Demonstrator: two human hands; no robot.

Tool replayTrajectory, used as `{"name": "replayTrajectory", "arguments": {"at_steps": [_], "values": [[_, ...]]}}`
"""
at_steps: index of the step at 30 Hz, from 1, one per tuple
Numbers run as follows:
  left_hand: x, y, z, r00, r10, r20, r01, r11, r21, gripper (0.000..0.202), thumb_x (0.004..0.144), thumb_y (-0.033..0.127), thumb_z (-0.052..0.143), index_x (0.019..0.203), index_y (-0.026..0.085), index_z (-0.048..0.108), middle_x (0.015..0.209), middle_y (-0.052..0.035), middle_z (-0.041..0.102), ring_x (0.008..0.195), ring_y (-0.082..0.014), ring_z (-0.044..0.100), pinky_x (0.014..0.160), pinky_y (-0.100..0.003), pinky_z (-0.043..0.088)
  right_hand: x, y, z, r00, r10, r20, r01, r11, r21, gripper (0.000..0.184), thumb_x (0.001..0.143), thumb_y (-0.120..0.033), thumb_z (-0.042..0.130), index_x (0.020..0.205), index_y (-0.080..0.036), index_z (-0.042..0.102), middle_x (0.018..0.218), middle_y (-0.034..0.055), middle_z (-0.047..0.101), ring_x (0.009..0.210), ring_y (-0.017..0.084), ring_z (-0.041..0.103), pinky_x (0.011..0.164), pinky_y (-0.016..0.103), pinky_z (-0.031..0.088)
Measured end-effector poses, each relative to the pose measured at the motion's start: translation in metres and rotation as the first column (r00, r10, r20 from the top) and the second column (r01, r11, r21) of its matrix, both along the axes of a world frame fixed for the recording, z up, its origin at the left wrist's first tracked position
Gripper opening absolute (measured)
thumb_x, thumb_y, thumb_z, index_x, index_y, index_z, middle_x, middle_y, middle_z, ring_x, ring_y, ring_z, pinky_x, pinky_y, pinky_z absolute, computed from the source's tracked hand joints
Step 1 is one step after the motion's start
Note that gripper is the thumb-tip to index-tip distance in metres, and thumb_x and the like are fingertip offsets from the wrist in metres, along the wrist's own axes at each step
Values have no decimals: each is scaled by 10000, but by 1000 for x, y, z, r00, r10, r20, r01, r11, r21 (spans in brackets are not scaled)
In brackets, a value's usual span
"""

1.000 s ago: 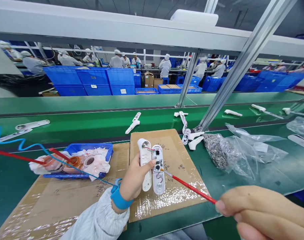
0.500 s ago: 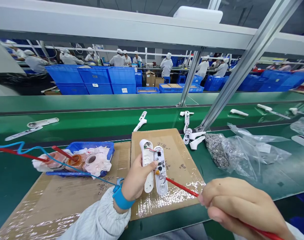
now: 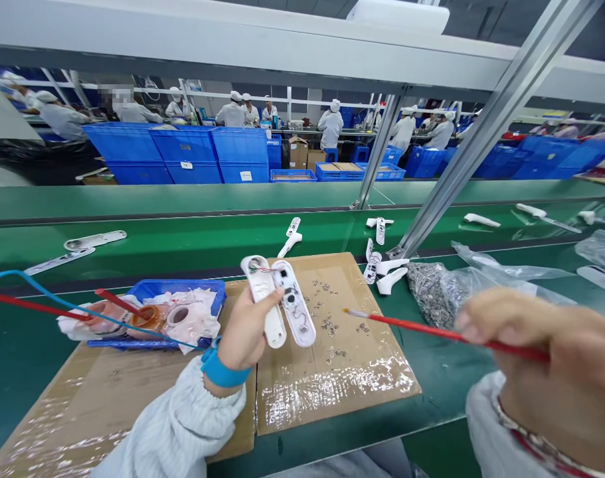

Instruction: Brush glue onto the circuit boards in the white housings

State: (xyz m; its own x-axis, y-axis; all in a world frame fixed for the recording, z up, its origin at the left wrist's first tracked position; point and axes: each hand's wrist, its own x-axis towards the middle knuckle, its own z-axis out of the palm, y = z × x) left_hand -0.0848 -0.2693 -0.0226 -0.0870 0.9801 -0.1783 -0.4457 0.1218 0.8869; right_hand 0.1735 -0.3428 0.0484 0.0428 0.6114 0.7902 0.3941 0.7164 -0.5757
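My left hand (image 3: 243, 326), with a blue strap (image 3: 224, 367) at its wrist, is closed on an opened white plastic housing. One half is a hollow shell (image 3: 271, 315); the other half (image 3: 300, 318) carries a circuit board, and thin wires join the two near the top. My right hand (image 3: 536, 338), a little blurred, grips a thin red-handled brush (image 3: 412, 324). Its yellowish tip is apart from the housing, over the cardboard (image 3: 382, 378). Small metal pieces (image 3: 329, 325) lie scattered beneath on that board.
Left of my hand, a blue tray (image 3: 157, 287) holds jars wrapped in stained tissue and another red stick. A bag of metal pieces (image 3: 430, 292) lies at the right. Opened white housings (image 3: 380, 231) rest on the green belt (image 3: 212, 242). A slanted metal post (image 3: 461, 146) rises ahead.
My left hand has shifted left and up with the housing. My right hand has drawn the brush off the circuit board, raising it to the right. Housings on the belt have slid slightly right.
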Motion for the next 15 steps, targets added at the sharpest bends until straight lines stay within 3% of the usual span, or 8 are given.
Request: {"name": "replayTrajectory", "arguments": {"at_steps": [2,3,4,6,8,11,15], "values": [[-7,8,4,997,77,20,-78,997,27,430,643,224,773,1023,140,590,968,-72,684,829,-199,648,757,-324,518,4,31,-1,994,-47,103,63,985,-161,339,965,-325,407,690,-224,577,625,23,555,661,185,593,620,313,466],[-8,10,6,994,101,29,-102,995,25,394,654,209,762,1004,137,597,957,-68,684,820,-192,647,754,-320,519,3,51,-6,958,-28,287,112,953,-280,358,969,-331,393,679,-209,565,609,19,557,576,161,554,544,287,424],[-9,12,6,993,113,37,-113,994,12,357,670,190,746,993,134,603,951,-68,684,815,-189,648,752,-317,521,-1,72,-14,882,-20,470,220,901,-375,345,965,-332,397,691,-195,555,588,15,557,533,153,531,521,280,396],[-7,14,5,992,113,57,-112,993,-24,301,706,144,703,993,132,612,954,-72,686,813,-184,652,753,-313,526,-14,113,-39,632,151,760,351,819,-455,278,952,-249,410,742,-170,575,705,39,609,633,159,567,583,273,403],[-3,14,2,992,89,86,-84,994,-64,293,728,112,667,1016,134,617,968,-77,688,813,-182,658,750,-309,531,-29,146,-71,555,212,804,388,789,-476,203,902,-218,522,728,-143,595,734,57,615,685,175,579,638,286,425],[1,13,-5,990,63,122,-52,994,-95,337,728,111,665,1060,145,617,970,-78,692,805,-184,665,743,-306,538,-44,171,-114,501,296,813,406,749,-523,177,892,-286,587,828,-123,610,822,33,614,753,156,589,712,307,488],[-4,14,-11,989,84,124,-70,991,-112,332,717,121,683,1043,147,628,944,-69,697,785,-179,668,742,-305,542,-47,176,-141,517,347,783,375,731,-571,233,926,-352,546,963,-128,603,933,34,610,809,152,598,741,327,522]]}}
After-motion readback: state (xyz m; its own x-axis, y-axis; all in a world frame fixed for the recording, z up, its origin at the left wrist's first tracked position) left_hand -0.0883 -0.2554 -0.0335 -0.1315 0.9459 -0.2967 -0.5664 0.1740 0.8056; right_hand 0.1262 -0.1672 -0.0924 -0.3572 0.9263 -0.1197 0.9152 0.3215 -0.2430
